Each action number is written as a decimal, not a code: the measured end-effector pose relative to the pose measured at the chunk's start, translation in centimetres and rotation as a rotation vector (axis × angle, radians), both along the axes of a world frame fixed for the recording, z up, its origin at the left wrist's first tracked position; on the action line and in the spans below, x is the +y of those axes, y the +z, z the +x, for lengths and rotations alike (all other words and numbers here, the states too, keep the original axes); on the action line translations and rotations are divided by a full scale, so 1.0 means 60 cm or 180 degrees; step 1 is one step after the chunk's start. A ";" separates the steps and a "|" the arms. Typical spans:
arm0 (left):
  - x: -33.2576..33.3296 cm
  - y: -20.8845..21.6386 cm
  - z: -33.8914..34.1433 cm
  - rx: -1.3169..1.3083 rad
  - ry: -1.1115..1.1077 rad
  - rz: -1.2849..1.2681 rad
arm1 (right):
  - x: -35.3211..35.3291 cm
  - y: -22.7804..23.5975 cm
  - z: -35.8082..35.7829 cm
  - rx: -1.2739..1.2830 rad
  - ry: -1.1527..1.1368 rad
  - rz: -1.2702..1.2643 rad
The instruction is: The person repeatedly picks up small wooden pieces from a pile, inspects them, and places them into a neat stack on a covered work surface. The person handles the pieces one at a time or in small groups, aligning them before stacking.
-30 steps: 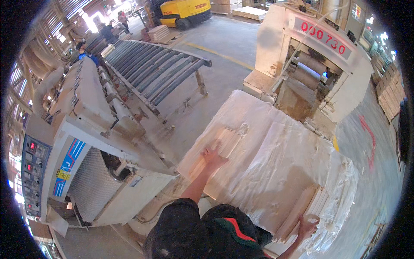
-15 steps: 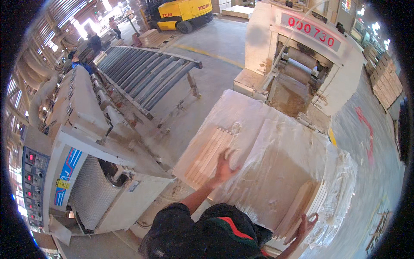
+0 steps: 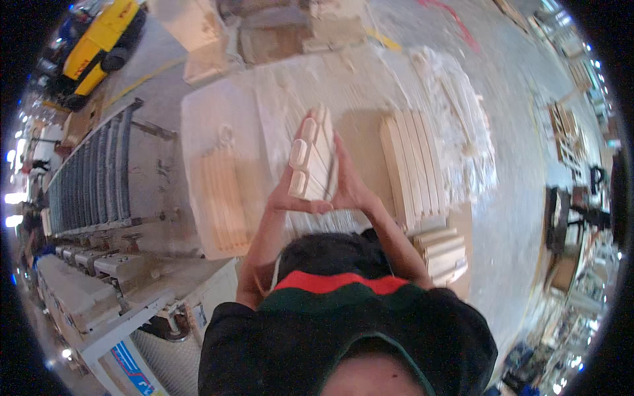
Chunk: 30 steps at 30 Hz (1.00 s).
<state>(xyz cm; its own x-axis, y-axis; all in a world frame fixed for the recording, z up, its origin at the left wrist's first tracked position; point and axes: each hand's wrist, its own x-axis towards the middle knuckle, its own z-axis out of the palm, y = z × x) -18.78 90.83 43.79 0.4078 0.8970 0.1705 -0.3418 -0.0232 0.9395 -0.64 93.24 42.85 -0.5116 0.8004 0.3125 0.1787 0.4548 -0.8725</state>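
Note:
In front of my body, a short bundle of pale wooden strips (image 3: 321, 155) is pressed between my two hands, above the plastic-covered table. My left hand (image 3: 285, 191) lies along its left side, next to rounded strip ends. Along the right side run the fingers of my right hand (image 3: 350, 185); both thumbs meet near the bundle's close end. To the left lies a flat row of wooden strips (image 3: 224, 198) on the table (image 3: 284, 86). Beside my right hand, another row of thicker strips (image 3: 415, 165) lies on the table.
Past my right forearm sits a stack of wooden pieces (image 3: 441, 254). A roller conveyor (image 3: 96, 175) and a machine (image 3: 82, 290) stand to the left, with a yellow forklift (image 3: 102, 46) farther off. Another machine (image 3: 274, 33) borders the table's far edge.
My hands were apart and empty, the left by the left row, the right by the right row. They have come together around a bundle of strips. My view has turned and tilted down.

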 end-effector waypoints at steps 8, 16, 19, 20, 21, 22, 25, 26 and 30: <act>-0.080 -0.043 0.003 0.1048 0.0164 0.0649 | -0.074 -0.022 0.010 -0.0361 0.0401 -0.0399; -0.086 0.046 0.026 0.0471 0.0180 0.1020 | -0.096 0.099 0.010 -0.0045 0.0288 -0.0133; -0.084 0.041 0.029 0.0356 0.0199 0.0983 | -0.091 0.094 0.013 -0.0017 0.0309 -0.0179; -0.087 0.040 0.028 0.0385 0.0181 0.0912 | -0.091 0.093 0.013 -0.0008 0.0340 -0.0258; -0.089 0.039 0.028 0.0414 0.0163 0.0840 | -0.091 0.094 0.013 0.0001 0.0371 -0.0338; -0.091 0.038 0.028 0.0442 0.0145 0.0767 | -0.091 0.094 0.014 0.0010 0.0403 -0.0418; -0.083 0.044 0.027 0.0500 0.0154 0.0934 | -0.087 0.090 0.014 -0.0004 0.0416 -0.0413; -0.081 0.045 0.026 0.0515 0.0164 0.0943 | -0.085 0.090 0.014 -0.0010 0.0417 -0.0344; -0.081 0.044 0.023 0.0473 0.0208 0.0937 | -0.081 0.094 0.010 -0.0008 0.0334 -0.0279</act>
<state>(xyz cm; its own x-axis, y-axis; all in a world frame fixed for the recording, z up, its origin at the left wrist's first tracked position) -17.38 85.98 46.40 0.3910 0.8431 0.3692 -0.1904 -0.3184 0.9286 -0.05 88.41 48.49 -0.5946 0.7666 0.2425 0.1362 0.3933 -0.9093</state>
